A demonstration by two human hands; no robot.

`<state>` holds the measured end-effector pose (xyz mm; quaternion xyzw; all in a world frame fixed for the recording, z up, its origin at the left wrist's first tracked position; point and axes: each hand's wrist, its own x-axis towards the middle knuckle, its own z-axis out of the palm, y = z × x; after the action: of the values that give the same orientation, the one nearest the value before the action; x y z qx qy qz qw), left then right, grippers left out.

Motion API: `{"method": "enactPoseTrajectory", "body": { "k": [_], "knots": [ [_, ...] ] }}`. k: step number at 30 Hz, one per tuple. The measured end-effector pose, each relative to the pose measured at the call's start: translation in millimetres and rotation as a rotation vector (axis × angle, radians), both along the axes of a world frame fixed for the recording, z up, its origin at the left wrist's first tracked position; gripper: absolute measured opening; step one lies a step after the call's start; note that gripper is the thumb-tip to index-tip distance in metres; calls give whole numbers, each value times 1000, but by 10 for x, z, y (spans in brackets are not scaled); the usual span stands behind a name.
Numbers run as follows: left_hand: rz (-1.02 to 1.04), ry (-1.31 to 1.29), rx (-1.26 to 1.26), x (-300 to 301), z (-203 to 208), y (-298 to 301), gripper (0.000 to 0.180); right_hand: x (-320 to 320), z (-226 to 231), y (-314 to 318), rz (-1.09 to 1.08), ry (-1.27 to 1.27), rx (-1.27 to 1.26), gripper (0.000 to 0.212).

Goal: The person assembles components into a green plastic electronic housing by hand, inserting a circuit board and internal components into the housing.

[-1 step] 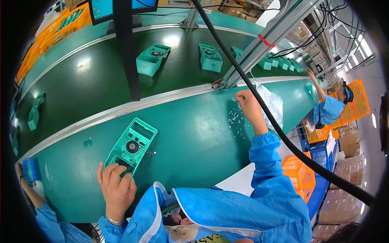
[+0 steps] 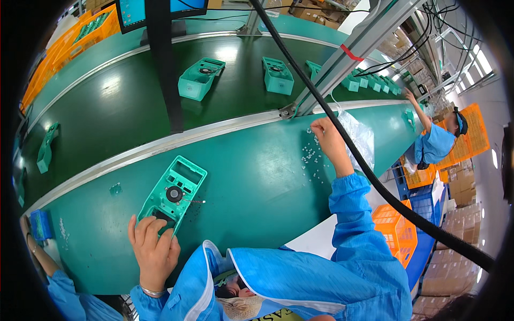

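A green plastic housing (image 2: 191, 182) lies tilted on the near bench, with a round black speaker (image 2: 174, 194) fixed inside and a short wire ending in a white plug (image 2: 203, 201). My left hand (image 2: 153, 249) grips the housing's lower end, its fingers over that edge and hiding part of it. Farther right, my right hand (image 2: 327, 138) is pinched closed at the far end of a scatter of small whitish pieces (image 2: 309, 155). Whatever sits between its fingertips is too small to make out. A clear plastic bag (image 2: 360, 140) lies just right of that hand.
Several similar green housings (image 2: 278, 77) stand on the dark green conveyor (image 2: 123, 107) beyond a metal rail (image 2: 214, 127). A black cable (image 2: 342, 125) crosses in front, near a metal post (image 2: 353, 51). Co-workers sit at right (image 2: 436, 142) and lower left (image 2: 67, 291). An orange crate (image 2: 393, 230) stands at right.
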<state>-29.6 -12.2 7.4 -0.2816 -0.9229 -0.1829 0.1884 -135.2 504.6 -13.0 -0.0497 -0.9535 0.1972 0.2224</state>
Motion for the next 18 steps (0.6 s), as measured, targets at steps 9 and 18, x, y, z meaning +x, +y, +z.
{"method": "enactPoseTrajectory", "body": {
  "k": [9,18],
  "knots": [
    [10,-23,-13,16,-17,-15,17,-120,-89,77,74,-30,209,4],
    [6,-29,-9,19,-13,-14,18,-55,-57,-230,263,-32,41,4]
  ]
}}
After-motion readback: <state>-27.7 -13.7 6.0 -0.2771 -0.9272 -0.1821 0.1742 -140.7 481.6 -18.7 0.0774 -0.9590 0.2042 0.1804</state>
